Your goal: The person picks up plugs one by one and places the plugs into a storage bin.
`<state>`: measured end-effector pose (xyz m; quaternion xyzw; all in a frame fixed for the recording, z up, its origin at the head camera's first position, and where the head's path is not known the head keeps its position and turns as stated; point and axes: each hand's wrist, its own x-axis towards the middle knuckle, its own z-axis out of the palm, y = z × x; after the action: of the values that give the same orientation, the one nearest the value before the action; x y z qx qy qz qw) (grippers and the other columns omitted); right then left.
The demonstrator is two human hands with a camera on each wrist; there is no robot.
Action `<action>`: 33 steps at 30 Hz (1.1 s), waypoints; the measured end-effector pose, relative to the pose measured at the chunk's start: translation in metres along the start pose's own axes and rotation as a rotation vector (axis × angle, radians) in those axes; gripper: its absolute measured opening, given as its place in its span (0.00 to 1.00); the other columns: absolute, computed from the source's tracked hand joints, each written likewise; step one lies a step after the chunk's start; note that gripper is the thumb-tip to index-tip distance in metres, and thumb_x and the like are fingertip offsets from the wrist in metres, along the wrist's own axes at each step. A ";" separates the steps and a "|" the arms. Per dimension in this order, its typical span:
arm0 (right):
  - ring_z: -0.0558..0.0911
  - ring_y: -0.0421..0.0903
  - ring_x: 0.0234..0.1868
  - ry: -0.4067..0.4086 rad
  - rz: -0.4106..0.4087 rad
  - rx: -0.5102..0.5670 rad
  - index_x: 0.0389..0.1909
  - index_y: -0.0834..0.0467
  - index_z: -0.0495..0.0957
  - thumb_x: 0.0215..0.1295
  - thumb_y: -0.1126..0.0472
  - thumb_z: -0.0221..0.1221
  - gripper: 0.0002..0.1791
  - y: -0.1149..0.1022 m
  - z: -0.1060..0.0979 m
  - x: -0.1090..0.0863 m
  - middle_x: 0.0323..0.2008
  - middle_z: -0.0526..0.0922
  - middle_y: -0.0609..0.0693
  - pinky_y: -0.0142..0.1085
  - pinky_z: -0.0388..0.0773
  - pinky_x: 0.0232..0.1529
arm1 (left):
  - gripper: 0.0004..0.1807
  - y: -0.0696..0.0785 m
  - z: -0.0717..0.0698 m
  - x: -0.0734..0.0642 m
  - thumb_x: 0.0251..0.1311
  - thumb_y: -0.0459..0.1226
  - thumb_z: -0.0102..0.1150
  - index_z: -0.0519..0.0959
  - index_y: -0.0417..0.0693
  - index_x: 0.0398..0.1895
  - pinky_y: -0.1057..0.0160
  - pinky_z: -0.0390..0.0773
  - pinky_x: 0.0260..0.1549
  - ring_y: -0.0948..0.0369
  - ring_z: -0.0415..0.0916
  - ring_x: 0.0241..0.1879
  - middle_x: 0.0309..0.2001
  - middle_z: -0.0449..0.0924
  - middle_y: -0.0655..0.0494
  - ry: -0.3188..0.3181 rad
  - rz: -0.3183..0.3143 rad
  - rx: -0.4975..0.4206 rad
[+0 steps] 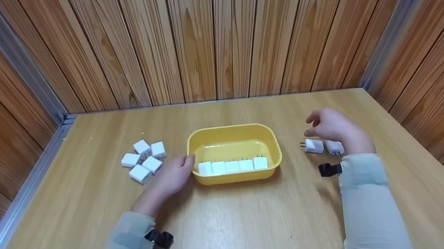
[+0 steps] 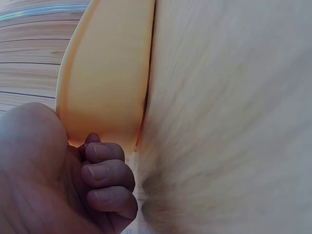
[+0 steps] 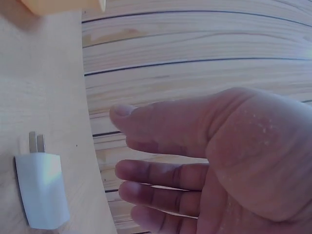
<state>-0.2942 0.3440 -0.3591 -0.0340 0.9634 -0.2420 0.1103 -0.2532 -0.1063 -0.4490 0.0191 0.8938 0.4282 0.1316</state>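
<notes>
A yellow plastic tub (image 1: 237,177) stands mid-table, with several white plug-in chargers (image 1: 232,166) lined up along its near inner wall, prongs pointing away. My left hand (image 1: 173,175) grips the tub's left end, thumb at the rim; in the left wrist view its fingers (image 2: 108,173) are curled against the tub's outer wall. Over on the right, my right hand (image 1: 333,126) hovers above two loose chargers, holding nothing. One of them, a white charger (image 1: 314,145), lies with its prongs toward the tub; the other charger (image 1: 335,147) is partly behind the wrist.
Left of the tub lies a loose group of several white chargers (image 1: 140,173), close to my left hand. Wood-panelled walls (image 1: 195,39) enclose the wooden table (image 1: 237,223) at the back and both sides. A black wrist camera (image 1: 159,238) sits on each sleeve.
</notes>
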 end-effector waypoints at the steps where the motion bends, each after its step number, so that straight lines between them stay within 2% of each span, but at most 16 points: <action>1: 0.80 0.67 0.63 -0.006 0.002 -0.002 0.73 0.65 0.76 0.78 0.52 0.68 0.31 0.001 0.000 0.000 0.67 0.78 0.70 0.64 0.78 0.63 | 0.36 0.000 0.000 0.000 0.87 0.62 0.37 0.72 0.53 0.83 0.36 0.67 0.77 0.50 0.73 0.76 0.76 0.77 0.52 0.002 0.000 0.001; 7: 0.79 0.68 0.65 -0.069 0.024 0.000 0.75 0.63 0.75 0.76 0.55 0.69 0.33 0.005 0.003 0.000 0.69 0.77 0.70 0.67 0.77 0.64 | 0.35 0.000 -0.001 -0.002 0.87 0.61 0.37 0.73 0.53 0.82 0.36 0.68 0.76 0.50 0.75 0.74 0.73 0.79 0.53 0.012 0.006 0.005; 11: 0.79 0.68 0.64 -0.109 0.034 0.000 0.75 0.65 0.75 0.72 0.59 0.71 0.34 0.008 0.007 0.003 0.70 0.77 0.71 0.68 0.76 0.65 | 0.35 0.002 0.000 -0.001 0.87 0.60 0.36 0.73 0.51 0.81 0.37 0.67 0.77 0.51 0.76 0.71 0.71 0.80 0.52 0.013 0.011 0.011; 14: 0.81 0.66 0.61 -0.132 0.046 0.001 0.75 0.65 0.76 0.71 0.60 0.72 0.34 0.009 0.010 0.006 0.68 0.78 0.71 0.66 0.77 0.64 | 0.35 0.003 0.001 0.000 0.87 0.60 0.36 0.74 0.50 0.81 0.38 0.67 0.77 0.51 0.77 0.67 0.69 0.80 0.52 0.012 0.002 0.014; 18: 0.81 0.64 0.57 -0.159 0.073 0.004 0.75 0.63 0.76 0.72 0.61 0.72 0.33 0.011 0.013 0.008 0.66 0.79 0.68 0.63 0.79 0.61 | 0.35 0.004 0.001 0.000 0.88 0.60 0.36 0.73 0.51 0.81 0.38 0.68 0.77 0.52 0.77 0.66 0.68 0.80 0.52 0.006 -0.013 0.013; 25: 0.81 0.61 0.53 -0.176 0.085 -0.013 0.71 0.64 0.78 0.72 0.63 0.69 0.28 0.015 0.018 0.014 0.60 0.83 0.65 0.55 0.79 0.53 | 0.34 0.003 0.001 0.000 0.87 0.61 0.37 0.75 0.52 0.79 0.43 0.75 0.71 0.52 0.78 0.60 0.59 0.81 0.52 0.009 -0.024 0.005; 33: 0.81 0.59 0.48 -0.172 0.093 -0.015 0.68 0.64 0.81 0.71 0.65 0.69 0.25 0.017 0.024 0.020 0.54 0.85 0.62 0.48 0.78 0.47 | 0.35 0.002 0.001 0.000 0.88 0.61 0.37 0.73 0.51 0.82 0.38 0.68 0.76 0.52 0.77 0.68 0.68 0.80 0.53 0.001 -0.009 0.005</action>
<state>-0.3078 0.3458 -0.3920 -0.0107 0.9527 -0.2255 0.2034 -0.2535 -0.1043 -0.4484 0.0155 0.8951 0.4253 0.1331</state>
